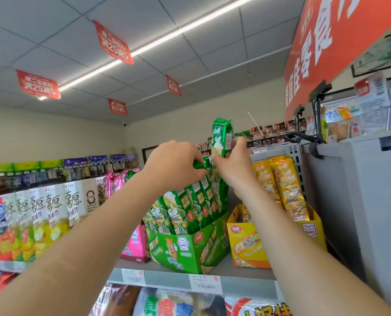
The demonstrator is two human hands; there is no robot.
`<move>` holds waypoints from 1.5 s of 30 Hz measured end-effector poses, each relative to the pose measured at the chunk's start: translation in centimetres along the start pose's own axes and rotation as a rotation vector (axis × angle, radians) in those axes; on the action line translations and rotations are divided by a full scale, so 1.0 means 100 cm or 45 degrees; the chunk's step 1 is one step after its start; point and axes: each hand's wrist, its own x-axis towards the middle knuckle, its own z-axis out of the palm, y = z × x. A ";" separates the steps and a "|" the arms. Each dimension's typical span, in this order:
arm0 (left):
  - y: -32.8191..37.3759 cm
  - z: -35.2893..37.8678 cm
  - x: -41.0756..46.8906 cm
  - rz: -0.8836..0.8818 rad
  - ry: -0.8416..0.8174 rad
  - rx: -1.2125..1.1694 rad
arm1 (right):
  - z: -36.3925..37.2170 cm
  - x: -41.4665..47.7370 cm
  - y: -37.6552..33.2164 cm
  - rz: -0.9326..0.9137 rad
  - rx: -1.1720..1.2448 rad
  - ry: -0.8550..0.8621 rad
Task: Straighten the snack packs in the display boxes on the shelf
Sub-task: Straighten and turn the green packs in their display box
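Right hand pinches a raised green pack; left hand grips pack tops in the green box. Judged light, crinkly, slippery: hold by top seam.

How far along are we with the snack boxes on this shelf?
Done: nothing clearly finished. In hand: the right hand holds one green pack raised above the green display box, while the left hand grips pack tops inside it. Left: reseat that pack, then check the yellow display box and pink display box beside it.
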 end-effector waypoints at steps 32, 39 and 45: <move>-0.042 -0.020 -0.011 0.276 -0.606 -0.507 | -0.021 -0.005 -0.017 0.164 -0.286 -0.612; -0.033 -0.007 -0.010 0.166 -0.361 -0.381 | -0.006 -0.011 -0.021 -0.038 -0.335 -0.515; -0.016 0.005 -0.008 0.199 -0.168 -0.238 | -0.009 -0.007 -0.025 0.147 -0.183 -0.647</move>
